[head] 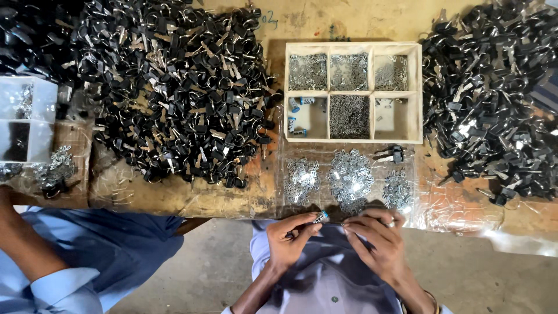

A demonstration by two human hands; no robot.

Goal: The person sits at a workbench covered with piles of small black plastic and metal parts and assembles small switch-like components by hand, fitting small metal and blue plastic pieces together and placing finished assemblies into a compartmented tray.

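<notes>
My left hand (290,237) pinches a small silver lock cylinder (320,217) with a blue tip, held just below the table's front edge. My right hand (376,238) is closed beside it, its fingertips pinching a thin metal piece that points at the cylinder. Right above my hands, three small heaps of shiny metal wafers (349,177) lie on clear plastic sheeting. Behind them stands a pale wooden tray (417,93) with six compartments holding tiny metal parts and a few blue-tipped cylinders (296,116).
Large heaps of black-headed keys on rings cover the table at left (174,87) and right (494,99). A single black key (395,154) lies below the tray. A white plastic box (26,119) sits far left. Another person's arm in a blue sleeve (35,261) is at lower left.
</notes>
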